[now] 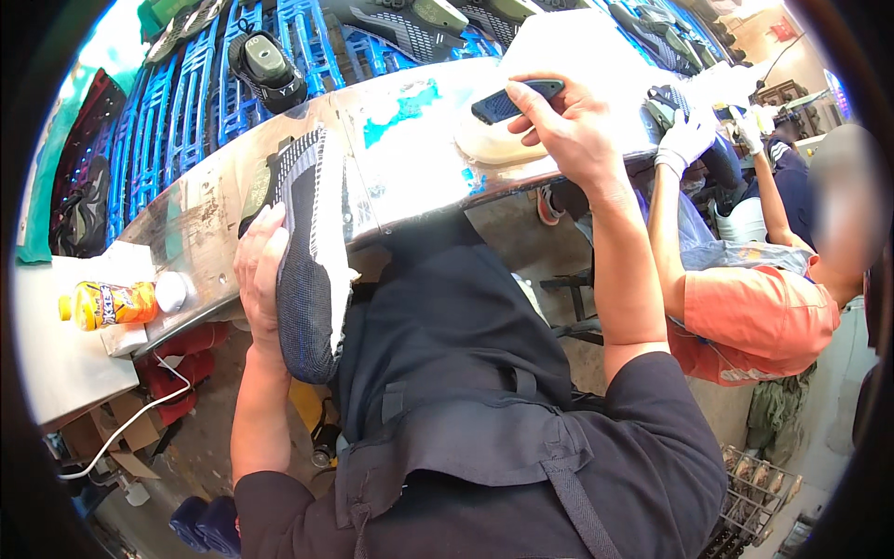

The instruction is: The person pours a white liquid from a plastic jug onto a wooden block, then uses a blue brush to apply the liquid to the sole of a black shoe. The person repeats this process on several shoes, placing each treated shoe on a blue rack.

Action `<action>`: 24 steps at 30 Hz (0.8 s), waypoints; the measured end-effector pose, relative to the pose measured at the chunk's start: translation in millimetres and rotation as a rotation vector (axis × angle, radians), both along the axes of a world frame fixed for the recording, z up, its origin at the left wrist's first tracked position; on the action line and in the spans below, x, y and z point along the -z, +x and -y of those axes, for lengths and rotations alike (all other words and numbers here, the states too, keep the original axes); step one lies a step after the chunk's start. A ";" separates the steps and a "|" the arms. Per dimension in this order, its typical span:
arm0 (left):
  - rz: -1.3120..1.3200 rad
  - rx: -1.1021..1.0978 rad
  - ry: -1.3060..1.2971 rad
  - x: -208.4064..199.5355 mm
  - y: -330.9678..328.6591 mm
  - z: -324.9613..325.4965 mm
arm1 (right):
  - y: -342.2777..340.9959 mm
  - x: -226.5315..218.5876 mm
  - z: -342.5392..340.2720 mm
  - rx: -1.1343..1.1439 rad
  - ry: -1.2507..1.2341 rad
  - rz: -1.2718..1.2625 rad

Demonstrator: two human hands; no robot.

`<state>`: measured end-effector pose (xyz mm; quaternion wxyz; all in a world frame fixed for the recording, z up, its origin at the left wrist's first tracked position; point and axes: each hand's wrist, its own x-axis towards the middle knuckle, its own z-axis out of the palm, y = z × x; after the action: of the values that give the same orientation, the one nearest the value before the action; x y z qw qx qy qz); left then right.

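My left hand (264, 270) is wrapped around a dark knit shoe upper (305, 289), which is tilted on its side at the bench's near edge. Its toe points toward me, and a white underside (330, 233) with stitching along its edge faces right. Farther right, above the bench, the fingers of my right hand (570, 121) pinch a dark blue oblong piece (498, 106) with a textured face. I cannot make out exactly what that piece is. Just beneath it lies a pale rounded pad or tray (484, 144).
Blue slatted racks (186, 121) behind the bench (200, 210) carry several dark shoes, one shoe (267, 70) upright. An orange-yellow bottle (112, 305) and a round white lid (171, 292) are at left. At right, a co-worker in an orange shirt (759, 321) handles a shoe with white gloves (686, 140).
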<state>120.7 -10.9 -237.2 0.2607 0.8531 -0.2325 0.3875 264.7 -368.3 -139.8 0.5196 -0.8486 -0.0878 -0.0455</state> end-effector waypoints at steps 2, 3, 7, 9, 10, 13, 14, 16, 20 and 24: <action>-0.005 -0.032 0.034 0.9 -1.4 -2.3 | -0.9 -1.5 -3.0 -0.016 -0.016 -0.019; -0.018 -0.039 0.030 0.5 -2.0 -2.5 | 0.6 -3.7 -2.0 -0.056 0.015 -0.072; -0.036 -0.026 0.007 1.0 -0.5 -1.4 | 9.7 -4.5 11.8 -0.104 0.036 -0.060; -0.032 -0.028 0.009 1.1 -0.9 -0.9 | 9.9 -3.1 7.9 -0.109 0.001 -0.047; -0.031 -0.032 0.008 1.7 -1.0 -0.9 | 9.7 -3.3 6.1 -0.109 -0.020 -0.041; -0.012 -0.019 -0.026 4.5 1.0 0.7 | 11.7 -9.4 16.1 -0.188 0.018 -0.170; -0.002 -0.009 -0.043 5.2 1.5 1.0 | 13.1 -12.4 20.0 -0.217 -0.010 -0.177; -0.035 -0.024 -0.015 6.2 0.1 -1.9 | 15.9 -19.6 26.8 -0.274 -0.067 -0.191; -0.035 -0.038 -0.014 6.6 -0.8 1.5 | 16.1 -23.1 26.9 -0.220 -0.061 -0.174; -0.076 -0.048 -0.013 8.7 1.0 0.7 | 17.8 -12.8 19.5 -0.232 -0.099 -0.130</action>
<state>121.7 -11.6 -245.9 0.2656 0.8708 -0.1992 0.3627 282.5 -387.7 -127.1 0.4833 -0.8586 -0.1539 0.0743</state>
